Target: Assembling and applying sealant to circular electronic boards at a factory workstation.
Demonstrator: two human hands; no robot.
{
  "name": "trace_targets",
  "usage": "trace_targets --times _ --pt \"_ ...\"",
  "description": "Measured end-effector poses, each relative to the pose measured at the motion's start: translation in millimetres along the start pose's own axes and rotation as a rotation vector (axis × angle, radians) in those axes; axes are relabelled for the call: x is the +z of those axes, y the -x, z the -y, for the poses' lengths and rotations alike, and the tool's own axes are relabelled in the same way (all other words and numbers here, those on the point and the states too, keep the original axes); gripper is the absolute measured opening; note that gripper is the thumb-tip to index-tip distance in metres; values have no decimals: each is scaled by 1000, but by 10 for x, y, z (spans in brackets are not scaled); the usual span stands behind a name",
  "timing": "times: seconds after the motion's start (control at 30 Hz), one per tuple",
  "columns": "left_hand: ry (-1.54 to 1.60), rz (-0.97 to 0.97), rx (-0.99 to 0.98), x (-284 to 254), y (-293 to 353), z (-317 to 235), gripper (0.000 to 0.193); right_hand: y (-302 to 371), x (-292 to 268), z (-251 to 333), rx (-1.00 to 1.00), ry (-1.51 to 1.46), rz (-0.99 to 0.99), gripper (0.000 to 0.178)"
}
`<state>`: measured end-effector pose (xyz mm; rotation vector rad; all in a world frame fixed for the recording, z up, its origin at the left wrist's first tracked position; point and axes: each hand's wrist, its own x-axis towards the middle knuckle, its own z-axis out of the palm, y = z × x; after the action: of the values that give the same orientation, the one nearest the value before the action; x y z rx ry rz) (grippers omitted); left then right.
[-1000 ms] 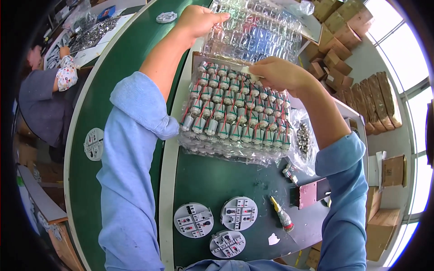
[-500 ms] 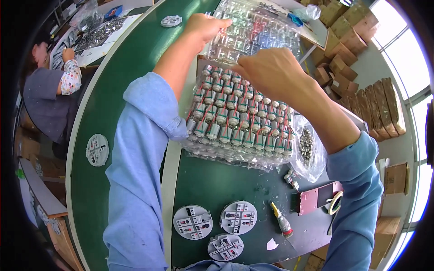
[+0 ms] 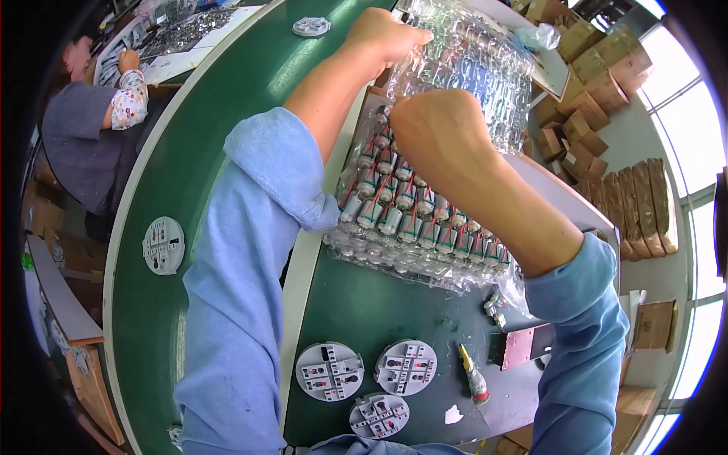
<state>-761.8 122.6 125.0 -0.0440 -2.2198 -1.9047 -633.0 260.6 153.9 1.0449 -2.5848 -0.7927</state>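
A transparent plastic blister tray (image 3: 485, 76) with rows of moulded pockets is raised at the far end of the bench. My left hand (image 3: 383, 38) pinches its left edge, thumb stretched over the top. Closed into a fist, my right hand (image 3: 444, 129) grips the tray's near edge; its fingertips are mostly hidden. Under my right hand and forearm lies a stack of similar trays, the top one filled with rows of small silver motors (image 3: 409, 226) with red wires and green bands. Loose plastic film hangs round the stack's front.
Several grey round discs with small parts (image 3: 330, 371) lie on the green bench, others on the left strip (image 3: 164, 246). A glue tube (image 3: 474, 375) and pink block (image 3: 517, 349) are nearer right. A co-worker (image 3: 95, 136) sits left; cardboard boxes (image 3: 599, 106) are piled right.
The view has shifted a little. Both hands and the plastic tray appear farther right, and my right forearm now covers more of the motors, the bag of metal parts and the tape roll.
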Motion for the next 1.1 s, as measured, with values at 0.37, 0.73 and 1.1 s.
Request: trace_targets --times 0.37,0.73,1.1 --pt "-65 -11 120 -17 51 59 37 113 112 -121 11 -5 -18 11" --pt "-30 80 218 -107 93 44 42 692 327 -709 95 89 134 9" --pt "-39 -23 275 -90 199 96 41 998 622 -902 133 -13 41 5"
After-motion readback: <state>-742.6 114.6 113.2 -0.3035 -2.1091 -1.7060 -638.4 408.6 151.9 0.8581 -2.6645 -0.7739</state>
